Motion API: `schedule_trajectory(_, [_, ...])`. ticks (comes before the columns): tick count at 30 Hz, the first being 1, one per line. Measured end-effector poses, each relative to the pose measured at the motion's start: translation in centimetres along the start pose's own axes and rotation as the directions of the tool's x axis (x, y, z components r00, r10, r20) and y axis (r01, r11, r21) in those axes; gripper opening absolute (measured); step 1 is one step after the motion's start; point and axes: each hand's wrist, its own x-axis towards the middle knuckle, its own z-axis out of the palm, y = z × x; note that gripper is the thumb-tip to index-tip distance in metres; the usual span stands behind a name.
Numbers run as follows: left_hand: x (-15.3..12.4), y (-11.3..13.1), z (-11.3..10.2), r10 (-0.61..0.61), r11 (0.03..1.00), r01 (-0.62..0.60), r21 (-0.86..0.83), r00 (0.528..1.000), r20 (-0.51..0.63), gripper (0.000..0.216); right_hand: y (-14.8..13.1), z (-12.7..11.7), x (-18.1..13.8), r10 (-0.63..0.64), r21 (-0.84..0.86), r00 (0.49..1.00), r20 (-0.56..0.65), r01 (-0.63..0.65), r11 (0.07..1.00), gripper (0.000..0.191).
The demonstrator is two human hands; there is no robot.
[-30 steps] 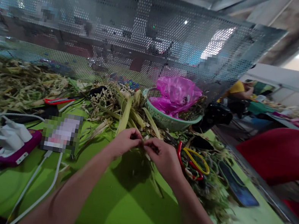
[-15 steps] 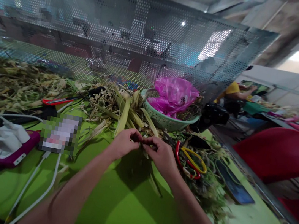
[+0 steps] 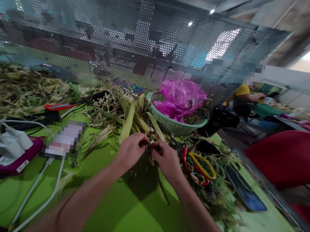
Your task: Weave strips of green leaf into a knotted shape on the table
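My left hand [image 3: 131, 150] and my right hand [image 3: 166, 156] meet over the green table, thumbs and forefingers pinched close together. Both are closed on something small that the fingers mostly hide; pale slivers show around the fingertips, too small to name. Below my right hand is a narrow dried leaf strip [image 3: 163, 192]. Just beyond my fingers, long pale leaf strips [image 3: 128, 122] lie on a heap of dried plant matter [image 3: 108, 108].
A green basket [image 3: 168, 125] holds a pink plastic bag [image 3: 180, 98]. To the right lie red and yellow loops [image 3: 202, 165] and a dark phone [image 3: 246, 188]. A purple power strip [image 3: 19, 160], white cables [image 3: 53, 190] and a red cutter [image 3: 60, 106] are leftward. A person in yellow [image 3: 242, 92] sits beyond.
Both hands stay pinched together at nearly the same spot, with slight finger movement. The view has shifted a little. The person in yellow has lowered an arm.
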Motion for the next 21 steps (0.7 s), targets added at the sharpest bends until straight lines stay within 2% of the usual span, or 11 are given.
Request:
schedule_trajectory(5, [0.06, -0.19, -0.06, 0.006, 0.999, -0.008, -0.047, 0.999, -0.047, 0.020, -0.11, -0.03, 0.12, 0.066, 0.234, 0.998, 0.010, -0.067, 0.970, 0.023])
schedule_trajectory(10, [0.02, -0.27, 0.01, 0.044, 0.994, -0.049, -0.094, 0.997, -0.057, 0.019, 0.14, -0.13, 0.14, 0.122, 0.293, 0.990, 0.066, -0.136, 0.946, 0.029])
schedule_trajectory(12, [0.11, -0.46, 0.13, 0.033, 0.991, -0.036, -0.125, 0.999, -0.027, 0.016, 0.45, -0.19, 0.28, 0.142, 0.324, 0.987, 0.071, -0.157, 0.933, 0.030])
schedule_trajectory(17, [0.27, -0.78, 0.08, 0.038, 0.977, -0.039, -0.212, 0.999, -0.009, 0.013, 0.64, -0.27, 0.61, 0.246, 0.378, 0.964, 0.104, -0.267, 0.887, 0.030])
schedule_trajectory(21, [0.13, -0.43, -0.32, 0.031, 0.969, -0.033, -0.245, 0.999, -0.014, 0.013, 0.08, -0.36, 0.50, 0.239, 0.400, 0.966, 0.099, -0.258, 0.879, 0.036])
